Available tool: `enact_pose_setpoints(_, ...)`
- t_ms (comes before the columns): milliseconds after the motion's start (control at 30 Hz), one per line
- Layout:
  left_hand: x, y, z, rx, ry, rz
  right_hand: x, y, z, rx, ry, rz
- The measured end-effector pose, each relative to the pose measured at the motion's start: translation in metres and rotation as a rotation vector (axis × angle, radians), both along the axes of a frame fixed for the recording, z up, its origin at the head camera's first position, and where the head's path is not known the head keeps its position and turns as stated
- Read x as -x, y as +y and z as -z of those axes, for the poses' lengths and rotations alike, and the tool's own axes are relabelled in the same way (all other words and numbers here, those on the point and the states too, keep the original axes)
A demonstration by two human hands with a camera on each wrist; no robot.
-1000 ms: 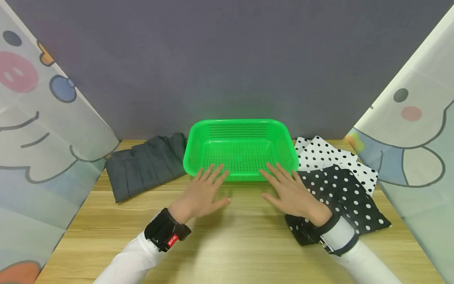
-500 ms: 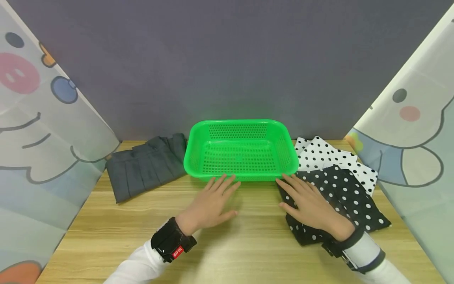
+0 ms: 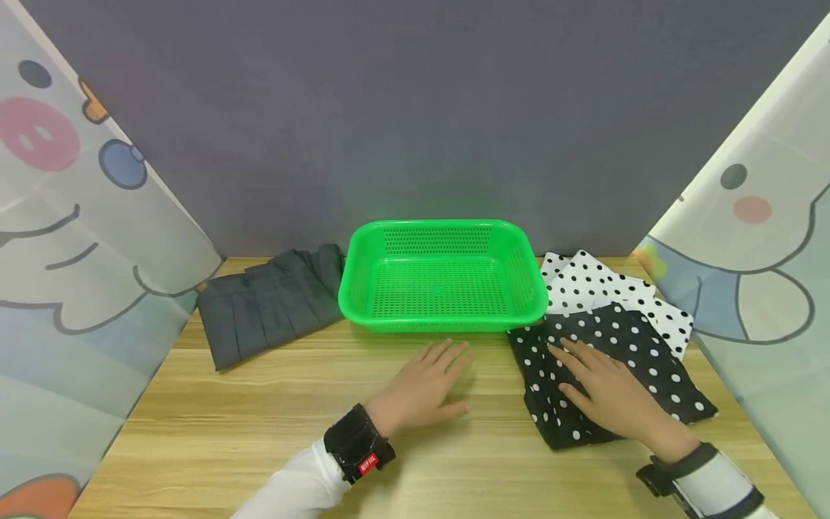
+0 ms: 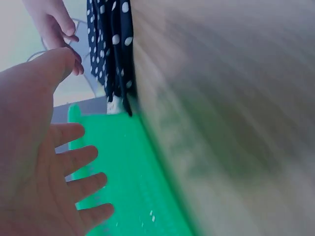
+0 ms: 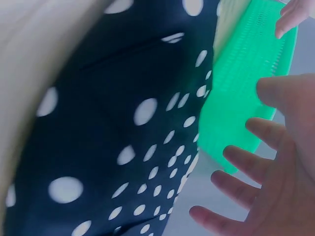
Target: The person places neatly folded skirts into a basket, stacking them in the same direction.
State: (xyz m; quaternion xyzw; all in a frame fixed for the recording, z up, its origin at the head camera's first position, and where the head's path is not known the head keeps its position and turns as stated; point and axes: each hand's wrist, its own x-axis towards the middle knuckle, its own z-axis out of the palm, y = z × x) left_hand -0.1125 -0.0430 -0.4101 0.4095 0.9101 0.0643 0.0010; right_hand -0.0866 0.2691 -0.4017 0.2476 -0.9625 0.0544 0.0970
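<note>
In the head view a black cloth with white dots (image 3: 648, 382) lies spread at the right of the table. Over it is my right hand (image 3: 609, 389), fingers extended and holding nothing; the right wrist view shows a gap between its fingers (image 5: 241, 189) and the cloth. My left hand (image 3: 421, 386) is above the bare wood in front of the green basket (image 3: 444, 323), fingers spread, nothing in its grasp. Behind the black cloth, partly covered by it, lies a white cloth with black dots (image 3: 583, 285).
A folded dark grey pleated cloth (image 3: 266, 306) lies left of the basket, near the back. A grey wall (image 3: 415, 108) rises behind the table (image 3: 259, 425). Printed cartoon panels stand on both sides, the right one (image 3: 772, 288) near the dotted cloths.
Both hands have moved to the right and toward the front, away from the basket's near rim. The right hand is now over the middle of the black dotted cloth. Basket and cloths lie as before.
</note>
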Motion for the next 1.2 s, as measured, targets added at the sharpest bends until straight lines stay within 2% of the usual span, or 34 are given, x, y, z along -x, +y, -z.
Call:
enact_pose_setpoints(200, -0.003, 0.028, 0.016, 0.036, 0.028, 0.065, -0.007, 0.015, 0.007, 0.011, 0.028, -0.005)
enact_pose_setpoints(300, -0.005, 0.042, 0.02, 0.055, 0.025, 0.094, -0.01, 0.024, 0.009, 0.021, 0.038, 0.009)
enact_pose_setpoints(567, -0.008, 0.078, 0.021, 0.078, 0.049, 0.16, -0.017, 0.044, 0.008, -0.008, -0.004, 0.133)
enact_pose_setpoints(900, -0.013, 0.106, 0.024, 0.146, 0.041, 0.172, -0.026, 0.082, 0.019, 0.008, 0.022, 0.258)
enact_pose_setpoints(967, -0.014, 0.107, 0.028, 0.166, 0.031, 0.17, -0.029, 0.089, 0.022, 0.006, 0.006, 0.281)
enact_pose_setpoints(1100, -0.017, 0.107, 0.034, 0.204, 0.023, 0.171, -0.036, 0.096, 0.029, -0.019, -0.113, 0.296)
enact_pose_setpoints(1200, -0.019, 0.104, 0.036, 0.205, 0.046, 0.177, -0.04, 0.095, 0.032, -0.023, -0.167, 0.292)
